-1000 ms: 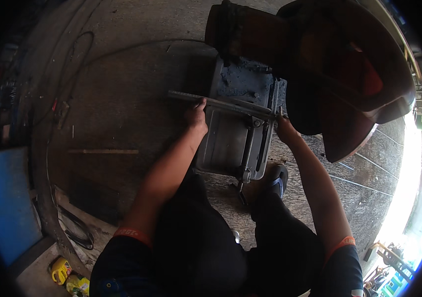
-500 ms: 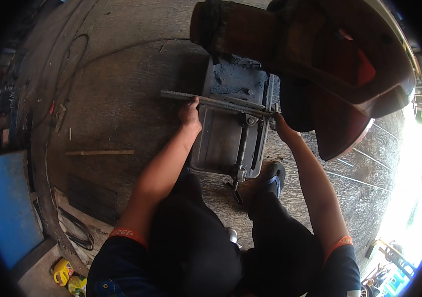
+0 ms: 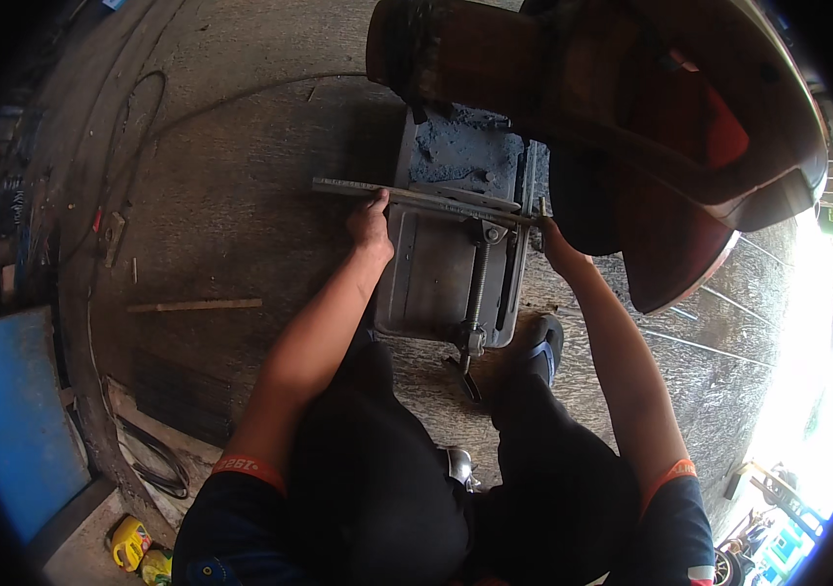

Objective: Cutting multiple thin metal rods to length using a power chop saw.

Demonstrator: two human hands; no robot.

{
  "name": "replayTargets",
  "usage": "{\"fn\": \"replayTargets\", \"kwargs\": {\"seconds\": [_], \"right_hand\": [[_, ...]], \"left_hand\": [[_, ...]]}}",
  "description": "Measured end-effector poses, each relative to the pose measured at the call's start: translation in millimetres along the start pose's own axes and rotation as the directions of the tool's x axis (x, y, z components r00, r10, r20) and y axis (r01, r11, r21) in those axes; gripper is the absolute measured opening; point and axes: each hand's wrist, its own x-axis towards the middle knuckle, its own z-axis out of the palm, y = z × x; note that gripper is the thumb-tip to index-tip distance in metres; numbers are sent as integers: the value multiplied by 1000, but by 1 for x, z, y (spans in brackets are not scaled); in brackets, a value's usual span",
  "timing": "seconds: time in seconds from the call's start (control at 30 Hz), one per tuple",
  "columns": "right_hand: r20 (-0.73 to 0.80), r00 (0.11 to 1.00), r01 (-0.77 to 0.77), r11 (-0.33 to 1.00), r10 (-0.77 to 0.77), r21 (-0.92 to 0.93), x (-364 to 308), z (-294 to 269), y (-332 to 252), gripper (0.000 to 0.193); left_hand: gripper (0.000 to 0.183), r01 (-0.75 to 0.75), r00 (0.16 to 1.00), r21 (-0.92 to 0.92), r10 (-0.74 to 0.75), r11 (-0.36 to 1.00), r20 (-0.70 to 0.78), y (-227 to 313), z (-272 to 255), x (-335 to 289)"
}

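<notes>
A long, thin metal bar (image 3: 343, 186) lies crosswise over the base (image 3: 426, 283) of a cut-off saw. My left hand (image 3: 371, 232) is closed around the bar left of the base, thumb on top. At the bar's right end, my right hand (image 3: 563, 252) grips it beside the saw's fence, its fingers partly hidden. Above and to the right looms the saw's dark reddish head (image 3: 495, 59), raised over the base. Between my hands and my knees runs the clamp's threaded screw (image 3: 480, 278), with its crank handle (image 3: 463, 379) at the near end.
A dark cable (image 3: 241, 93) trails left from the saw across the floor. A thin wooden strip (image 3: 195, 305) lies left of my left arm. Farther left are a blue panel (image 3: 21, 420) and a yellow bottle (image 3: 130, 543). Thin rods (image 3: 709, 345) lie on the right.
</notes>
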Motion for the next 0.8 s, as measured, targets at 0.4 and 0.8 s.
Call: {"fn": "replayTargets", "kwargs": {"seconds": [0.4, 0.8], "right_hand": [[-36, 997, 57, 990, -62, -133, 0, 16, 15, 33], [-116, 961, 217, 947, -249, -236, -2, 17, 18, 17]], "left_hand": [[32, -15, 1000, -36, 16, 999, 21, -6, -5, 5], [32, -25, 999, -40, 23, 999, -42, 5, 3, -11]]}}
